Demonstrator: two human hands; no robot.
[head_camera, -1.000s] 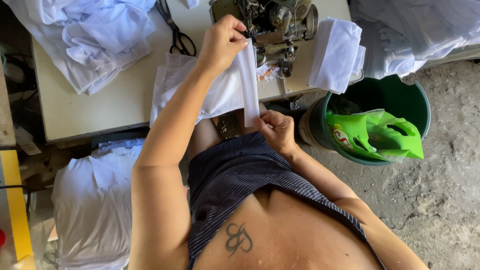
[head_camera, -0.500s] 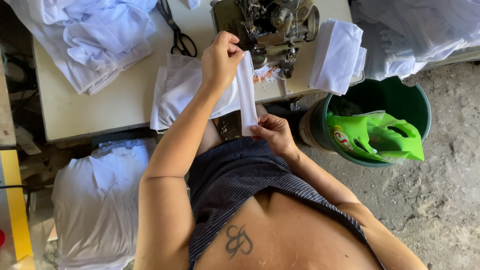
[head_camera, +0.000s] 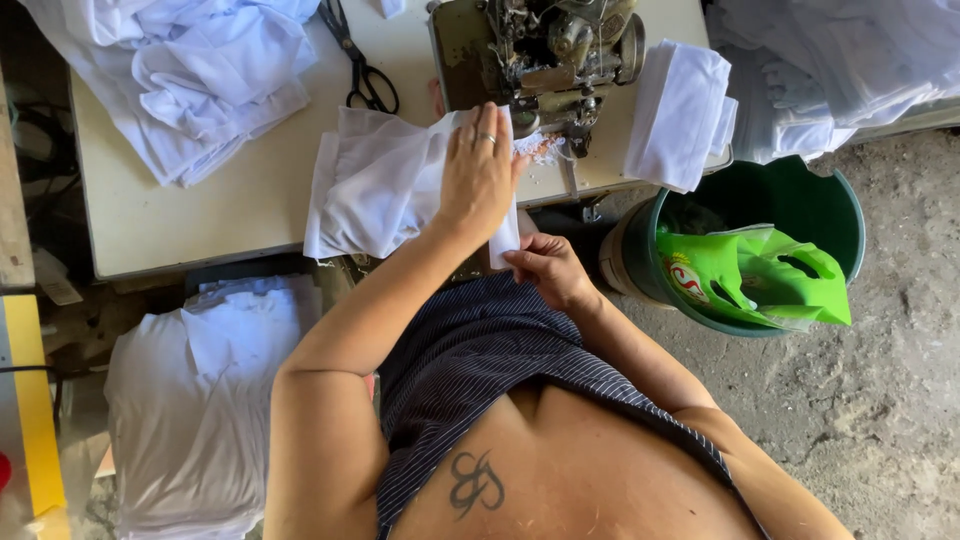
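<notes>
My left hand (head_camera: 478, 172), with a ring on one finger, lies flat on a white fabric piece (head_camera: 378, 183) at the table's front edge, pressing it down just in front of the old sewing machine (head_camera: 540, 50). My right hand (head_camera: 545, 270) is below the table edge and pinches the hanging lower end of the same white fabric. The fabric runs from the machine's needle area down over the table edge. My fingers hide part of the cloth's edge.
Black scissors (head_camera: 362, 72) lie on the white table (head_camera: 200, 210) left of the machine. Heaps of white garments (head_camera: 200, 70) sit at the back left and right, a folded stack (head_camera: 682, 110) beside the machine. A green bucket (head_camera: 840, 215) holds a green bag (head_camera: 750, 275). More white garments (head_camera: 190, 400) lie on the floor, left.
My left hand has slid down the fabric from the machine toward the table's front edge and flattened on it. My right hand has stayed at the hanging end.
</notes>
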